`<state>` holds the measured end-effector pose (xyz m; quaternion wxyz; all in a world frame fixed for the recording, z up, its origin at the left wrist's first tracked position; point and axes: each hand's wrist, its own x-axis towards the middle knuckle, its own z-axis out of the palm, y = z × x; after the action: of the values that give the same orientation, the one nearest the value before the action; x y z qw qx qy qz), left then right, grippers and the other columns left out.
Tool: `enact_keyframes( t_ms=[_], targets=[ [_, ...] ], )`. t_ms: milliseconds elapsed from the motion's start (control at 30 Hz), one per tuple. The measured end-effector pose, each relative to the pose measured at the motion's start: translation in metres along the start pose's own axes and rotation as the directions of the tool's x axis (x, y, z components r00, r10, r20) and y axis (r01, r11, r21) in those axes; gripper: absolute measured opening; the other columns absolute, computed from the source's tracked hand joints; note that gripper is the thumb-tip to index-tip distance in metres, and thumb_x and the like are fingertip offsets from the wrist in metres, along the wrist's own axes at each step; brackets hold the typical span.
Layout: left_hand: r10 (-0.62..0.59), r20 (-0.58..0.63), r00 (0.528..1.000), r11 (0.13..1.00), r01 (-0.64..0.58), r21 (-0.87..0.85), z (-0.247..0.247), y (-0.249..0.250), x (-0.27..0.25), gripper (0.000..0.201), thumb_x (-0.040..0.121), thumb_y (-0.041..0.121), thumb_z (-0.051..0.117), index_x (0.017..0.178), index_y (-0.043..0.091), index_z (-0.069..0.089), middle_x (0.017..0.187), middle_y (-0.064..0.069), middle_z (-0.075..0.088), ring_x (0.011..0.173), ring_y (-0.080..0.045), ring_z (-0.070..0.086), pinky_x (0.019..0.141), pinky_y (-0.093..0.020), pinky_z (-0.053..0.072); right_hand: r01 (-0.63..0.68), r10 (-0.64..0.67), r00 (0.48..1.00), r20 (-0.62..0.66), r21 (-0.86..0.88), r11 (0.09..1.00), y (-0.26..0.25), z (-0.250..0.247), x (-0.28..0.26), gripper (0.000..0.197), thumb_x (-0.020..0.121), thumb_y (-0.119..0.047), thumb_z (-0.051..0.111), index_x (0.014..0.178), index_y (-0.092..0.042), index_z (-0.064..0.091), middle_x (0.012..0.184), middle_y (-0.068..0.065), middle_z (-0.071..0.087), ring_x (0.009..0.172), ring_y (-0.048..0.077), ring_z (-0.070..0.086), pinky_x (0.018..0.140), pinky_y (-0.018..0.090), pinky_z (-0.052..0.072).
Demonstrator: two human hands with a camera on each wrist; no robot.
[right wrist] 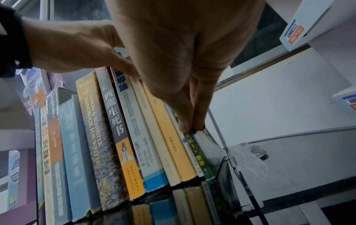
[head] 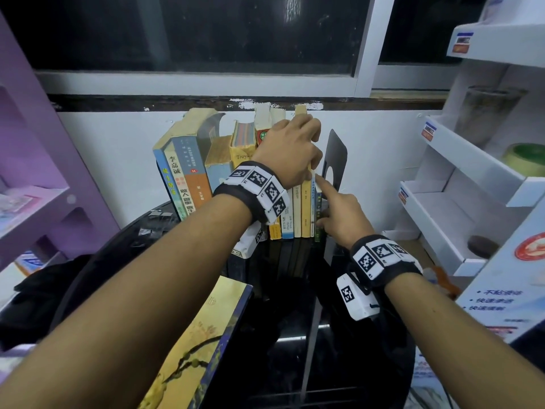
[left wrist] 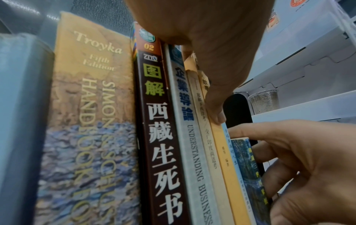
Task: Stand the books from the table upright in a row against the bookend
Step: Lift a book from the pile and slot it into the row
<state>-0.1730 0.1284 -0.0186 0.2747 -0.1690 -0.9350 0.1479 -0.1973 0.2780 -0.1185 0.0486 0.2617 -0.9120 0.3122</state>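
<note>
A row of books (head: 236, 172) stands upright at the back of the glossy black table (head: 348, 364), spines facing out, with a black metal bookend (head: 334, 156) at its right end. The left hand (head: 287, 152) lies over the tops of the taller books near that end, fingers curled down over them and the thumb pressed against the yellow spine (left wrist: 226, 153) — a grip from above on those few volumes. The right hand (head: 342, 214) comes in low beside the bookend; its index finger is stretched out and touches the thin white-blue book (left wrist: 230, 146) at the spine, while the thumb and other fingers pinch the short green book (right wrist: 200, 153), the last one in the row, just beside the bookend. Nearer the camera a large yellow-covered book (head: 200, 343) lies flat on the table under the left forearm — well apart from the row. White display shelves (head: 472, 172) stand to the right.
</note>
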Motion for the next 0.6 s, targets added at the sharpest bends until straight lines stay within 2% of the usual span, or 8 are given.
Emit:
enact_keyframes(
  t_ms=[333, 600],
  targets=[
    [0.003, -0.013, 1.0, 1.0, -0.003, 0.005, 0.002, -0.001, 0.0, 0.026, 0.078, 0.048, 0.067, 0.096, 0.031, 0.074, 0.119, 0.003, 0.047, 0.125, -0.021, 0.037, 0.096, -0.04, 0.04, -0.017, 0.017, 1.0, -0.017, 0.012, 1.0, 0.002, 0.0, 0.005, 0.083, 0.082, 0.001, 0.065, 0.143, -0.038, 0.025, 0.115, 0.012, 0.065, 0.092, 0.027, 0.069, 0.078, 0.046, 0.059],
    [-0.003, -0.015, 1.0, 1.0, 0.003, 0.021, 0.002, 0.0, 0.0, 0.027, 0.078, 0.049, 0.067, 0.097, 0.031, 0.073, 0.12, 0.003, 0.047, 0.126, -0.02, 0.036, 0.097, -0.039, 0.038, -0.012, 0.011, 1.0, -0.021, -0.07, 0.997, -0.002, 0.001, 0.011, 0.079, 0.083, -0.003, 0.065, 0.142, -0.034, 0.024, 0.108, 0.014, 0.065, 0.089, 0.031, 0.068, 0.079, 0.047, 0.058]
  ],
)
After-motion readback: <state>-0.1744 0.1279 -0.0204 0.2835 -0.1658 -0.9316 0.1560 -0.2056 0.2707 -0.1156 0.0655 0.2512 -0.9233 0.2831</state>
